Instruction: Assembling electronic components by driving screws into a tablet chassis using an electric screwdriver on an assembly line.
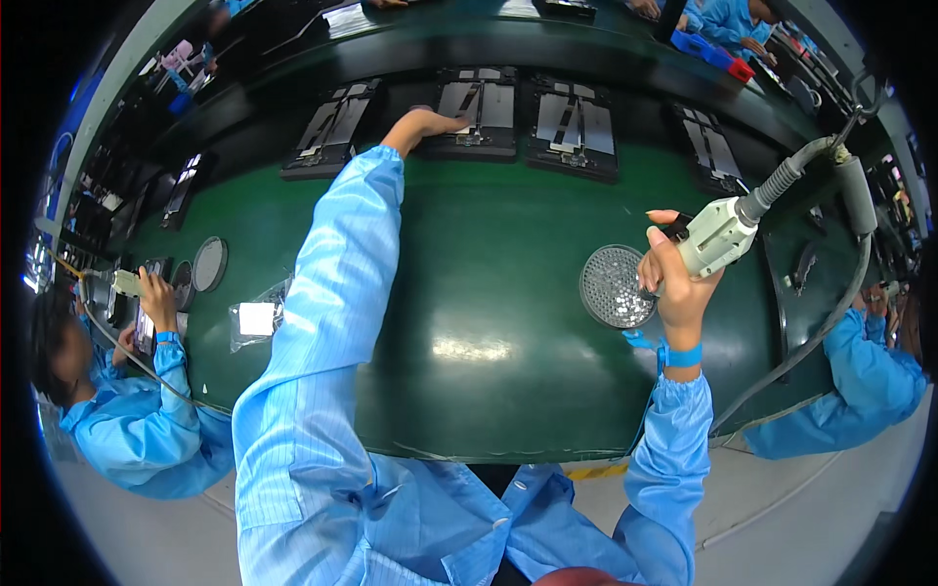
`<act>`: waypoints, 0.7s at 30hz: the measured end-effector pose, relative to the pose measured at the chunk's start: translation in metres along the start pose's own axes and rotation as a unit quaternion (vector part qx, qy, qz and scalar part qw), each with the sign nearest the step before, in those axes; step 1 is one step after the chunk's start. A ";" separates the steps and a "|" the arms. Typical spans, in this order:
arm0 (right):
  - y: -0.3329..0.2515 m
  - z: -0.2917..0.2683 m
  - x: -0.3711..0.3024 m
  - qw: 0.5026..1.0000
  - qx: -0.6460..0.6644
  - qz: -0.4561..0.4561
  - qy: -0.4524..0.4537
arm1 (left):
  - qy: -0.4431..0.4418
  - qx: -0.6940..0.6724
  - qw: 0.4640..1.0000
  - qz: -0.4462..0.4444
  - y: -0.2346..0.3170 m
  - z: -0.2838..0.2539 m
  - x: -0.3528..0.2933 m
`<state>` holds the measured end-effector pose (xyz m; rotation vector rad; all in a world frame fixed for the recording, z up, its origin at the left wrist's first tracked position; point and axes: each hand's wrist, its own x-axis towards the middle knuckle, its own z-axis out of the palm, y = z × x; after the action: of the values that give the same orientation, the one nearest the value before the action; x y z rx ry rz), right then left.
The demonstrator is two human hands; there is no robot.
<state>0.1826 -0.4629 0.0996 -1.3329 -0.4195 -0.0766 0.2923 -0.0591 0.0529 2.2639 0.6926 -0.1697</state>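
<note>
My right hand (679, 278) is wrapped round a pale electric screwdriver (721, 236) that hangs from a grey coiled cable. Its lower end is hidden by my fingers, above or beside a round dish (618, 308) with small shiny pieces in it. A blue band circles my right wrist. Across the table, my left hand (427, 125) reaches to the left side of a black tray (489, 151) holding an opened flat device (495, 104). Its fingers are stretched out over the device's near left part, and I cannot tell whether they touch it.
Similar trays with devices stand left (332, 127) and right (573, 127) on the green table (469, 254). A plastic bag with a white label (256, 318) and a round lid (209, 264) lie left. Co-workers in blue sit at both sides. A grey cable (831, 327) loops down right.
</note>
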 end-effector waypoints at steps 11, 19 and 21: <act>0.003 0.019 -0.003 1.000 0.000 -0.005 -0.031 | 0.249 -0.147 0.944 0.161 -0.013 -0.013 -0.021; 0.004 0.017 -0.005 0.998 0.013 -0.008 -0.058 | 0.112 -0.435 0.887 0.105 -0.079 0.032 -0.296; 0.007 0.017 -0.006 0.997 0.013 -0.015 -0.070 | 0.096 -0.494 0.863 0.039 -0.096 0.067 -0.356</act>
<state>0.1747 -0.4459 0.0940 -1.3102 -0.5579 -0.0033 -0.0535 -0.2035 0.0591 1.3062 0.5885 0.3855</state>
